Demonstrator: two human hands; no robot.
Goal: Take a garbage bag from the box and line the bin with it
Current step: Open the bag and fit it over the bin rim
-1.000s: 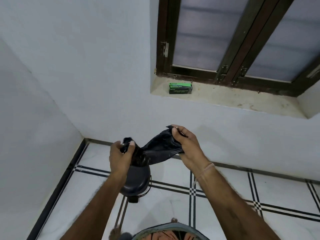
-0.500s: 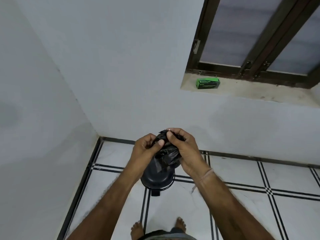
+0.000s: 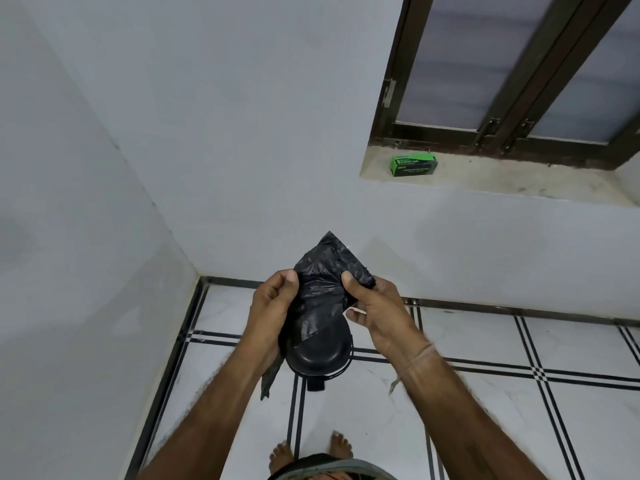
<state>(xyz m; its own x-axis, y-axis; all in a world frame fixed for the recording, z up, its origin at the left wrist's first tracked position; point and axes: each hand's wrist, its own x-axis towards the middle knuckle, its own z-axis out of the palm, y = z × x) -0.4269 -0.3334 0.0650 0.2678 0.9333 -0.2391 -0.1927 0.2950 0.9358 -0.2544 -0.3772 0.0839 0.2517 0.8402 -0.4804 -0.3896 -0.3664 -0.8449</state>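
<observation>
Left hand (image 3: 273, 306) is pinching the left edge of the black garbage bag (image 3: 323, 282), thumb on top, fingers curled behind; grip closed on the plastic. Bag is being held crumpled and partly unfolded between both hands, one corner pointing up toward the far wall, a loose strip hanging below the left wrist. Directly under it, the black lidded bin (image 3: 320, 355) is standing on the tiled floor (image 3: 485, 410), near the corner. Right hand (image 3: 377, 313) is gripping the bag's right edge, thumb pressed on the film, grip closed. Far right, the green box (image 3: 414, 165) is sitting on the window ledge (image 3: 519, 181)
</observation>
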